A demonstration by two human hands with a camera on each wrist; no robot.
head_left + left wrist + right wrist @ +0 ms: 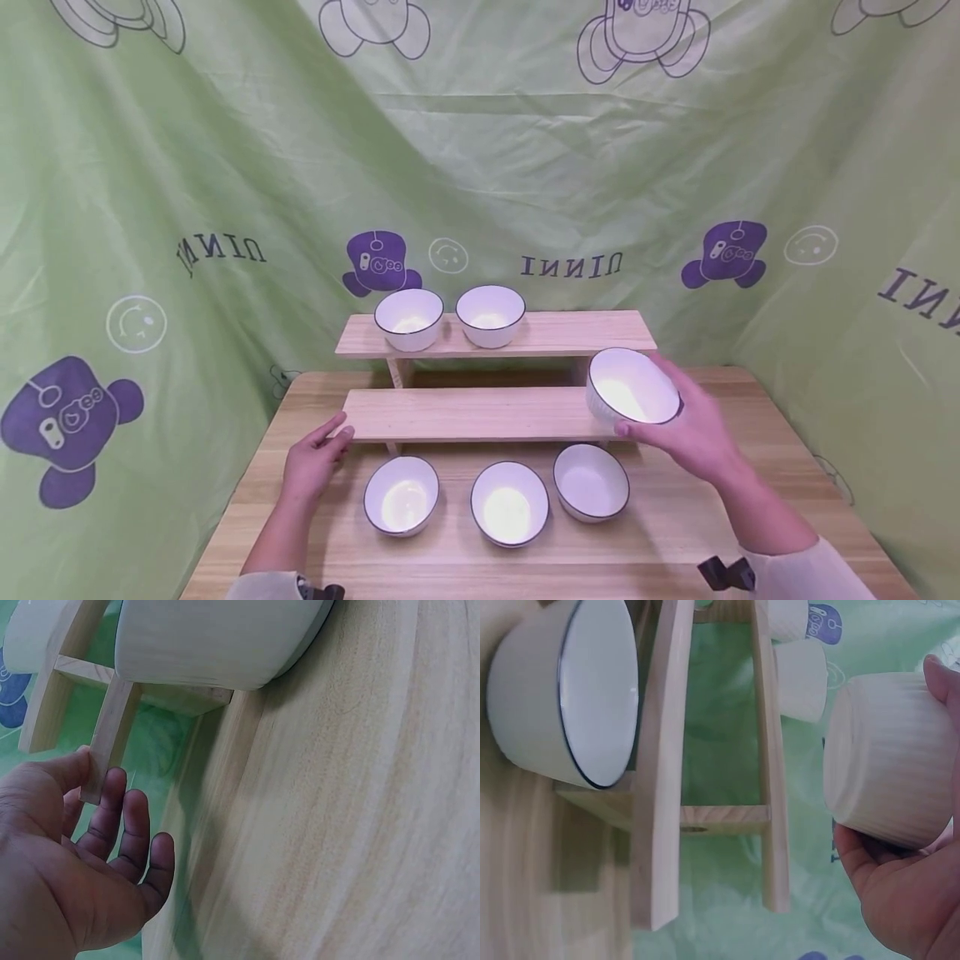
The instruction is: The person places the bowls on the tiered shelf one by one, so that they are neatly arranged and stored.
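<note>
My right hand (693, 425) grips a white dark-rimmed bowl (633, 387) at the right end of the lower shelf board (480, 414), tilted toward me. In the right wrist view the fingers and thumb of the hand (907, 900) hold the ribbed bowl (892, 757) from its sides, away from the boards. My left hand (311, 462) is at the left end of the lower board. In the left wrist view the thumb and a finger of the hand (90, 847) pinch the end of that board (112, 735), the other fingers loosely bent.
Two white bowls (409, 319) (491, 316) stand on the left half of the upper board (577, 332). Three more bowls (402, 496) (510, 503) (592, 482) stand on the wooden table (600, 575) before the shelf. Green patterned cloth (480, 167) hangs behind and at both sides.
</note>
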